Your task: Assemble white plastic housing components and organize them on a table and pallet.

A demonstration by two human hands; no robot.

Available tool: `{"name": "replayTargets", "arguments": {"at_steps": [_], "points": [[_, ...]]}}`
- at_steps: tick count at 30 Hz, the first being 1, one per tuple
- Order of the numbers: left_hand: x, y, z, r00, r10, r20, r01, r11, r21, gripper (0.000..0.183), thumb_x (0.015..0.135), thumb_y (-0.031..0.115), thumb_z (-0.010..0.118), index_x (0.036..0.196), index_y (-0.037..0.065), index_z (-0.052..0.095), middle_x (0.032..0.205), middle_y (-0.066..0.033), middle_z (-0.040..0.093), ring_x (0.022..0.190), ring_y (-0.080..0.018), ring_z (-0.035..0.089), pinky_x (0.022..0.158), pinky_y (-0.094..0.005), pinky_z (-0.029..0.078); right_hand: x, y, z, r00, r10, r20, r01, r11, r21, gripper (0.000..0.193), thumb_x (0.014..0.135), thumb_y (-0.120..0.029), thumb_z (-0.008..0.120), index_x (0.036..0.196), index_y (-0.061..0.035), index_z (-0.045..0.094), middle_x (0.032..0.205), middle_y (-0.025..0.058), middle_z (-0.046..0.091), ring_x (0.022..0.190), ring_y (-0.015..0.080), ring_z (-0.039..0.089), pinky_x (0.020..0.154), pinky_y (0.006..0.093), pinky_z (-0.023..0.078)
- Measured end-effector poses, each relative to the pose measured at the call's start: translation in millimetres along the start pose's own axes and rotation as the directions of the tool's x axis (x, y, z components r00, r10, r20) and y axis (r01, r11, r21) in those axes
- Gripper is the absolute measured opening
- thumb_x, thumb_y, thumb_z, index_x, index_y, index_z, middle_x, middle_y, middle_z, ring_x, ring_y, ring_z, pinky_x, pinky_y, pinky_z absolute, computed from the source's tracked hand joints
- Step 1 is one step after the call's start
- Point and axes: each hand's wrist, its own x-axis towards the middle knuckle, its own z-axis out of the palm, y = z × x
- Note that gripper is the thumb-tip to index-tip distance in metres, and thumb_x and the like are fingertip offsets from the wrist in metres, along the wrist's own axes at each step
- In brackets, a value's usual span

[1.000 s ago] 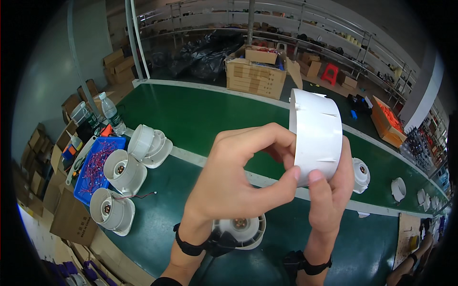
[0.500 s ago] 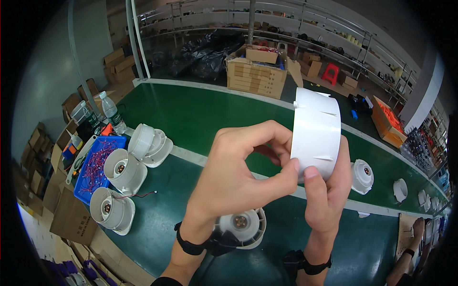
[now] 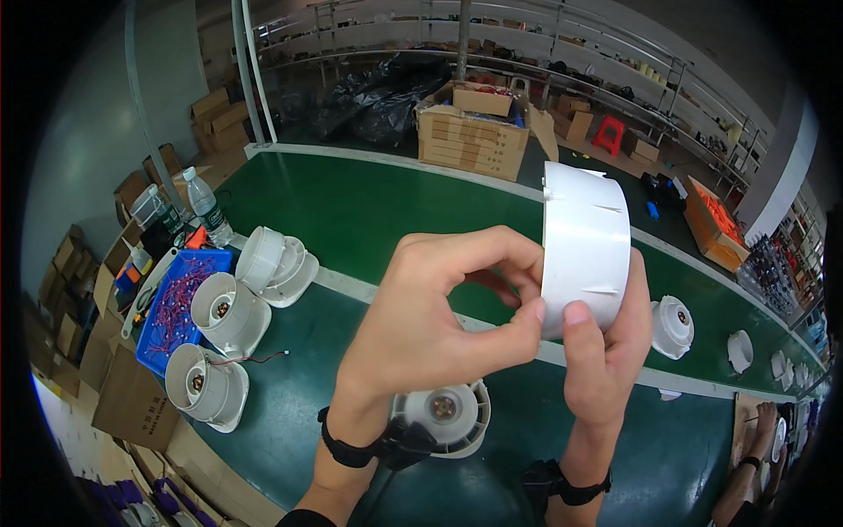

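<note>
A white plastic ring-shaped housing (image 3: 585,250) with small ribs on its outer wall is held up in front of me, tilted on its side. My right hand (image 3: 604,351) grips it from below and the right, thumb on the outer wall. At its left rim, my left hand (image 3: 457,307) is closed, with the thumb and fingers curled against the edge; some fingertips are hidden behind the rim. Under my left wrist a white fan housing with a motor (image 3: 443,407) stands on the green table (image 3: 290,386), partly covered by the wrist strap.
Several white fan housings (image 3: 230,314) stand at the left, beside a blue tray (image 3: 151,350) of thin red and blue wires. Water bottles (image 3: 206,209) stand behind. More white parts (image 3: 672,327) sit on the green belt (image 3: 378,206). A co-worker's hand (image 3: 766,423) is at far right.
The held ring and my right hand have shifted slightly right. White parts on the belt have moved a little right. The co-worker's hand has also moved.
</note>
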Motion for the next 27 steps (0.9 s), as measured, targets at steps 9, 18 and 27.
{"name": "replayTargets", "arguments": {"at_steps": [9, 18, 27], "points": [[0.5, -0.5, 1.9, 0.997, 0.061, -0.036, -0.058, 0.995, 0.085, 0.017, 0.072, 0.001, 0.069, 0.089, -0.001, 0.065, 0.074, -0.0057, 0.067, 0.068, -0.0105, 0.065, 0.068, -0.0248, 0.054, -0.5, -5.1, 0.3, 0.996, 0.087, 0.002, -0.087, 0.996, 0.018, 0.041, 0.083, -0.009, 0.055, 0.120, 0.0052, 0.046, 0.099, 0.0125, 0.060, 0.087, 0.0155, 0.060, 0.075, 0.0291, 0.049], [0.5, -0.2, 1.9, 0.999, 0.051, -0.017, -0.049, 0.992, 0.117, 0.021, 0.073, 0.001, 0.070, 0.092, -0.006, 0.065, 0.081, -0.0079, 0.067, 0.073, -0.0106, 0.064, 0.069, -0.0236, 0.052, 0.3, 1.1, 0.5, 1.000, 0.020, -0.008, -0.020, 1.000, -0.015, 0.040, 0.084, -0.010, 0.054, 0.120, 0.0059, 0.046, 0.101, 0.0132, 0.060, 0.088, 0.0160, 0.060, 0.076, 0.0294, 0.049], [0.7, 1.0, 2.4, 0.999, 0.052, -0.014, -0.051, 0.994, 0.099, 0.021, 0.073, 0.000, 0.069, 0.093, -0.006, 0.065, 0.079, -0.0076, 0.067, 0.071, -0.0109, 0.065, 0.068, -0.0239, 0.053, 0.2, 0.3, -4.3, 1.000, 0.001, 0.020, 0.000, 1.000, -0.014, 0.039, 0.085, -0.012, 0.055, 0.118, 0.0064, 0.047, 0.099, 0.0130, 0.061, 0.087, 0.0163, 0.059, 0.075, 0.0295, 0.049]]}}
